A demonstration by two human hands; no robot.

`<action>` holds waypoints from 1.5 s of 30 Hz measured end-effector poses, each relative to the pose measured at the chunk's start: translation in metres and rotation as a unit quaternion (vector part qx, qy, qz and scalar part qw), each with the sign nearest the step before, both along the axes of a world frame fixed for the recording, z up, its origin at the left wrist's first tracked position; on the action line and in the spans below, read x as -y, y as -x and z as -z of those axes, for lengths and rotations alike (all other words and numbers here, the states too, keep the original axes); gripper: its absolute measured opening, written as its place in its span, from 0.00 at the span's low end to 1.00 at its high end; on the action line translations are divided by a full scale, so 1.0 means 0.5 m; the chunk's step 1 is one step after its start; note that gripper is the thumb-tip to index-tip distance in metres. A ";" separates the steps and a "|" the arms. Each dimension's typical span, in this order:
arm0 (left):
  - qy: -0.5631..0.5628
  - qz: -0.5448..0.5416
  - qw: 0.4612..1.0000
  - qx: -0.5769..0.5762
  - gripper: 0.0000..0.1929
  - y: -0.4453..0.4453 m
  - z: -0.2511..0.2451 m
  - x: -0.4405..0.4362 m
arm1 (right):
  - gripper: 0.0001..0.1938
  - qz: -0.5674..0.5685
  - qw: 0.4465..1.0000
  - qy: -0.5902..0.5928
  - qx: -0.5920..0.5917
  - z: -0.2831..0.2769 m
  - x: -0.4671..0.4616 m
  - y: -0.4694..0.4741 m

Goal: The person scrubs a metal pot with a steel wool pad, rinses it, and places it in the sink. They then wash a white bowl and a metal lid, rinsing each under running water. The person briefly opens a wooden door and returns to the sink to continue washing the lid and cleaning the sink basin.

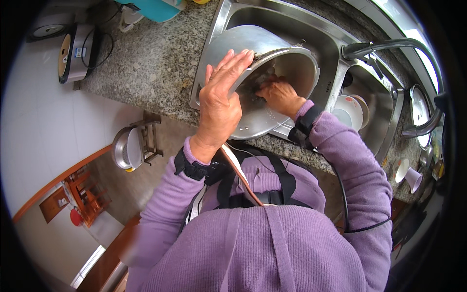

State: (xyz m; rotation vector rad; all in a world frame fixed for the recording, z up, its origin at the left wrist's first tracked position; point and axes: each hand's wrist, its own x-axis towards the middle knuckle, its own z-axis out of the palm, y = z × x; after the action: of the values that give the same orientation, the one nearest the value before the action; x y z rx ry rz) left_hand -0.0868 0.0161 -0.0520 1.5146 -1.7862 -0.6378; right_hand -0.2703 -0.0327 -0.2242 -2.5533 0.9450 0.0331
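Observation:
A large aluminium pot (244, 40), probably a pressure cooker body, lies tilted on its side over the left sink basin (324, 47), its mouth facing me. Against its near-left rim my left hand (222, 95) holds it, fingers stretched along the outside. My right hand (281, 95) reaches inside the mouth with its fingertips bent down to the inner wall. Something dark shows at those fingertips, but whether it is a scrubbing pad or grime is unclear. Dark residue marks part of the rim.
The right basin (379, 95) holds bowls (350, 109) under a black flexible faucet (397, 43). A round metal lid (419, 113) and a purple cup (413, 179) stand on the right. Left is a granite counter (153, 69); metal basins (122, 148) rest on a low stool (149, 142).

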 end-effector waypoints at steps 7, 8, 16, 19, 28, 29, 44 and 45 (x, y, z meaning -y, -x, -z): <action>0.001 0.011 1.000 -0.026 0.39 0.018 0.007 0.010 | 0.12 0.171 0.933 -0.293 0.124 -0.029 -0.059 -0.108; -0.005 0.018 1.000 -0.022 0.39 0.017 0.006 0.012 | 0.14 0.211 0.857 -0.396 0.254 -0.039 -0.074 -0.129; -0.018 0.028 0.999 -0.043 0.39 0.030 0.001 0.008 | 0.10 0.088 0.986 0.030 -0.136 -0.070 -0.012 0.039; -0.022 0.033 0.996 -0.073 0.39 0.041 0.009 0.013 | 0.12 0.015 0.989 -0.059 -0.137 -0.049 -0.015 0.018; -0.003 0.035 0.998 -0.053 0.39 0.042 0.008 0.013 | 0.12 0.024 0.978 -0.046 -0.202 -0.089 -0.069 0.049; -0.017 0.032 0.997 -0.068 0.39 0.047 0.010 0.012 | 0.11 0.054 0.974 -0.006 -0.221 -0.090 -0.061 0.063; -0.011 0.037 0.995 -0.097 0.38 0.008 0.001 -0.001 | 0.21 -0.057 0.953 -0.243 -0.173 -0.137 -0.026 0.014; -0.011 0.038 0.994 -0.104 0.39 0.008 0.002 -0.004 | 0.19 -0.067 0.956 -0.235 -0.160 -0.130 0.006 0.041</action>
State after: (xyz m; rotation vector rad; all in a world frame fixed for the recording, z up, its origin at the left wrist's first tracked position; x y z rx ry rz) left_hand -0.0907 0.0181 -0.0529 1.3455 -1.6885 -0.8251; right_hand -0.2907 -0.0357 -0.1593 -2.1908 0.7567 0.6499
